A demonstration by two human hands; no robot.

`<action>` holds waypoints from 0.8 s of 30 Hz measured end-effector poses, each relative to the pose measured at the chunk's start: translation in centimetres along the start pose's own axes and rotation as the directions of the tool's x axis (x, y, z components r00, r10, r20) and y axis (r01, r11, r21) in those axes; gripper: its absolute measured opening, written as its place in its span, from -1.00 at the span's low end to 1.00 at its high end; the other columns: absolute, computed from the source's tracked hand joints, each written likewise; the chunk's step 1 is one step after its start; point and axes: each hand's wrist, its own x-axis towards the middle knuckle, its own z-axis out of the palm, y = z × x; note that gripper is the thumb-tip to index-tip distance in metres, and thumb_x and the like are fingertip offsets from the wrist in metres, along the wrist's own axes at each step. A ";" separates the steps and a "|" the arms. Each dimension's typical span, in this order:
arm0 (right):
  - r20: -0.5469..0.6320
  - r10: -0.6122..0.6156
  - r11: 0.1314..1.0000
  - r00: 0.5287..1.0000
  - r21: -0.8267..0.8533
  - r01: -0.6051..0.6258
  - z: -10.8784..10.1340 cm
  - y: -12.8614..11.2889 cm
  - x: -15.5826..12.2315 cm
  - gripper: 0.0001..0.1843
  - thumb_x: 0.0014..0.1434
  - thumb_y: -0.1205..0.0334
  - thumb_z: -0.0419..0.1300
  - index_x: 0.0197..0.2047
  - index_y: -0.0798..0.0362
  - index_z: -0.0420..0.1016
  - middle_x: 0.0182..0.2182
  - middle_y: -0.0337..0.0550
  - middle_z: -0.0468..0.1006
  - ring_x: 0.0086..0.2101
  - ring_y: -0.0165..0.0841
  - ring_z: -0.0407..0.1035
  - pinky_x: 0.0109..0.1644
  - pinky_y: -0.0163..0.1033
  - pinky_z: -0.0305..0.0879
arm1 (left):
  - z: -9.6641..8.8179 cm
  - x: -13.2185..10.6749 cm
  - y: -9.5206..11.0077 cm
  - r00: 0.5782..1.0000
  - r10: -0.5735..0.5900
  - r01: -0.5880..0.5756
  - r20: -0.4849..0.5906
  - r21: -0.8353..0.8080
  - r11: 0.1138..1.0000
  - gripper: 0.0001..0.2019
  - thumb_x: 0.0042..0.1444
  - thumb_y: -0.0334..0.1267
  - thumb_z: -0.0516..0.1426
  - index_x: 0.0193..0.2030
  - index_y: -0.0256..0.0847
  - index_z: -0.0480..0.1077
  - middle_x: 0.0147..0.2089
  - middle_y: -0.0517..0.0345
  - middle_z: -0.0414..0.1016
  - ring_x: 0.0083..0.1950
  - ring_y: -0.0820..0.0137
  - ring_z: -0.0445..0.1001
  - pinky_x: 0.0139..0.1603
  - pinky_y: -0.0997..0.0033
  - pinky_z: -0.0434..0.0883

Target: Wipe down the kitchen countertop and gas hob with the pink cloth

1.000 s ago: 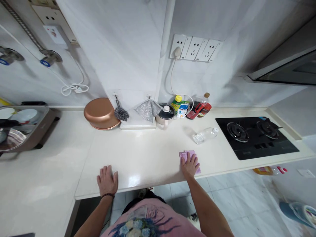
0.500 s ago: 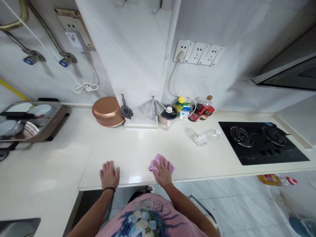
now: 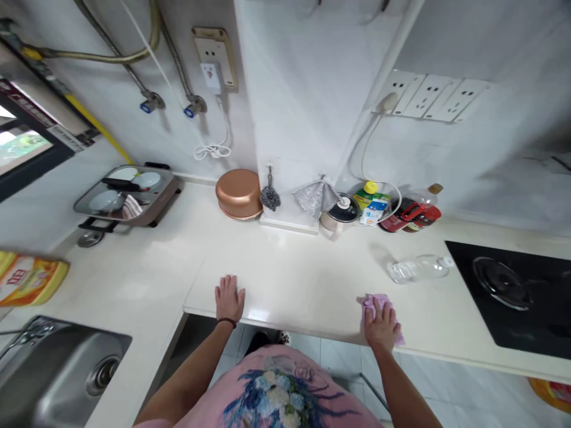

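Note:
My right hand [image 3: 380,324] lies flat on a pink cloth [image 3: 372,304], pressing it onto the white countertop [image 3: 303,279] close to the front edge. My left hand [image 3: 229,297] rests palm down with fingers stretched out on the same counter, near its front left corner; a dark band circles its wrist. A clear plastic bottle [image 3: 418,268] lies on its side a little beyond and to the right of my right hand.
A black gas hob [image 3: 517,288] is at the right. Along the wall stand a copper pan [image 3: 239,193], a steel scourer [image 3: 270,198], a small lidded pot [image 3: 339,213] and sauce bottles [image 3: 410,215]. A steel sink [image 3: 57,368] and yellow detergent bottle [image 3: 29,278] are at the left, a dish rack [image 3: 127,195] behind.
My right hand slid the pink cloth left along the counter, then back to the right. My left hand stayed planted. The view swung left, bringing the sink into sight.

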 end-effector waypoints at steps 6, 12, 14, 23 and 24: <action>-0.030 -0.056 0.998 0.998 0.001 0.056 0.4 -7.5 -2.4 -0.29 0.43 -0.12 -0.29 0.51 -0.09 0.14 0.49 0.11 0.06 0.45 0.04 -0.10 0.39 0.39 -0.09 | 0.0 -0.2 -0.1 1.000 -0.001 0.000 -0.008 -0.028 1.000 -0.39 0.39 -0.09 -0.07 0.50 -0.28 0.15 0.55 -0.21 0.13 0.62 0.09 -0.10 0.57 -0.19 -0.09; 0.165 -0.507 0.862 0.846 0.108 0.495 -0.2 -21.0 -8.5 -0.34 0.42 -0.07 -0.13 0.52 -0.15 0.07 0.54 0.00 -0.07 0.48 0.03 -0.21 0.46 0.34 -0.25 | -0.3 -0.2 -0.1 1.000 0.002 0.000 0.030 -0.059 0.998 -0.39 0.40 -0.09 -0.09 0.51 -0.31 0.13 0.55 -0.23 0.11 0.62 0.11 -0.13 0.58 -0.19 -0.11; 0.199 -0.655 0.755 0.729 0.191 0.627 -0.4 -25.0 -10.4 -0.34 0.41 -0.07 -0.05 0.52 -0.23 0.08 0.53 -0.08 -0.04 0.48 0.02 -0.19 0.47 0.31 -0.29 | -0.4 -0.2 0.0 0.999 0.004 -0.001 0.047 -0.068 0.998 -0.39 0.39 -0.10 -0.08 0.51 -0.31 0.12 0.55 -0.24 0.11 0.62 0.10 -0.13 0.57 -0.22 -0.11; 0.228 -0.764 0.645 0.603 0.238 0.727 -0.5 -25.4 -10.5 -0.35 0.38 -0.08 0.02 0.49 -0.30 0.12 0.53 -0.21 0.00 0.48 -0.05 -0.17 0.50 0.23 -0.29 | -0.6 -0.2 0.1 0.997 0.028 -0.021 0.079 -0.089 0.996 -0.37 0.39 -0.11 -0.06 0.53 -0.31 0.10 0.55 -0.26 0.11 0.62 0.08 -0.14 0.57 -0.23 -0.13; 0.227 -0.703 0.710 0.674 0.193 0.677 -0.4 -23.6 -9.7 -0.36 0.40 -0.08 -0.02 0.50 -0.28 0.12 0.53 -0.18 0.00 0.49 -0.05 -0.18 0.49 0.25 -0.26 | -0.5 -0.2 0.1 0.996 0.032 -0.025 0.081 -0.092 0.995 -0.37 0.39 -0.11 -0.05 0.53 -0.31 0.10 0.55 -0.25 0.11 0.62 0.09 -0.14 0.57 -0.22 -0.13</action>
